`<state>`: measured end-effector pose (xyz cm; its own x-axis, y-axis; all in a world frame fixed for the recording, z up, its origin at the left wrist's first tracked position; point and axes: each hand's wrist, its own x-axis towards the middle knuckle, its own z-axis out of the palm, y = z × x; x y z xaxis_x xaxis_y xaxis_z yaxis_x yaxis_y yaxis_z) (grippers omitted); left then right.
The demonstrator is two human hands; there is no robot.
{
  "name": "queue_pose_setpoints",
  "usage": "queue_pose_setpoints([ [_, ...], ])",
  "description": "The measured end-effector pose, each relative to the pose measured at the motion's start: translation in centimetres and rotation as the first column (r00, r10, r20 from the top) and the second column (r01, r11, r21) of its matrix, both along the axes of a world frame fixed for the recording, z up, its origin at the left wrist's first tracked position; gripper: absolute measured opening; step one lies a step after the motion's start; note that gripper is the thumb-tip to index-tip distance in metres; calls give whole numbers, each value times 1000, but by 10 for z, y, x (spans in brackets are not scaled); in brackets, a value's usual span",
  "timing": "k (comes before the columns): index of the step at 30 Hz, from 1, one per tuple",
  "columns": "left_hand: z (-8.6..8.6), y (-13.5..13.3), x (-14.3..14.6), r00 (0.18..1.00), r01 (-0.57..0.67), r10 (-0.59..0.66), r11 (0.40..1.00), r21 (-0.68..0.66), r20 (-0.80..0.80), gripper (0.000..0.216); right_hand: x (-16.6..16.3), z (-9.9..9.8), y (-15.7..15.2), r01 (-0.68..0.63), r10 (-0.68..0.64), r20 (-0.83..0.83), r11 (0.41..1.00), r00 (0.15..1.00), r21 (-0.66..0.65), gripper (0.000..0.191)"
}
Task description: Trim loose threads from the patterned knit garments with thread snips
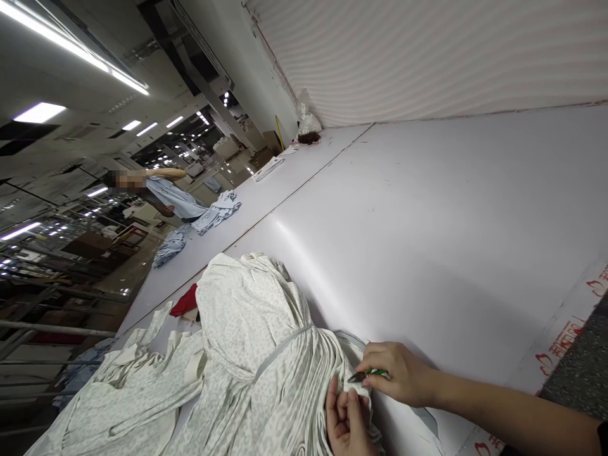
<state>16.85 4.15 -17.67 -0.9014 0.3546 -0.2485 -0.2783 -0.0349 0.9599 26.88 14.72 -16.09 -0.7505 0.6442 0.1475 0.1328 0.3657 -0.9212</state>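
A bundle of pale, leaf-patterned fabric [251,329] lies heaped on the white table [427,221], tied round by a thin strip. My left hand [346,421] pinches the fabric's edge at the bottom of the view, fingers closed on the cloth. My right hand [399,373] is closed round small green-handled snips [368,375], whose dark blades point at the cloth just above my left fingers.
More of the same fabric [128,392] spreads to the left, with a red scrap [186,303] beside it. Farther along the table another person [161,190] stands by blue garments [218,212]. A bag [308,123] sits at the far end. Red-printed tape [565,339] edges the table.
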Motion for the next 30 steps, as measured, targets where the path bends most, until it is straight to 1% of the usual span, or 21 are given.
queue_pose_setpoints([
  [4, 5, 2, 2, 999, -26, 25, 1000, 14, 46, 54, -1, 1, 0, 55, -53, 18, 991, 998, -125, 20],
  [8, 6, 3, 2, 999, -21, 20, 1000, 22, 47, 57, -3, 2, -1, 20, -20, 3, 990, 1000, -138, 23],
  [13, 1, 0, 0, 1000, 20, -20, 1000, -10, 16, 58, -5, 2, -1, 53, -55, -9, 982, 998, -181, 20],
  [17, 0, 0, -1, 1000, 15, -15, 1000, -9, 21, 63, -4, 1, 0, 4, -7, -19, 987, 1000, -162, 24],
  [21, -1, 2, 0, 999, -16, 16, 1000, 11, 37, 58, -3, 1, 0, 64, -61, 22, 987, 998, -150, 18],
  [25, -2, 3, 1, 999, -51, 50, 998, 31, 10, 56, -1, 2, -2, 36, -34, 24, 992, 999, -117, 21],
  [27, -2, 4, 1, 999, -47, 47, 998, 30, 15, 57, -1, 3, -3, 51, -48, 30, 994, 998, -100, 19],
  [30, -2, 4, 1, 999, -25, 23, 999, 39, 31, 56, -2, 4, -5, 62, -59, 30, 991, 998, -116, 20],
])
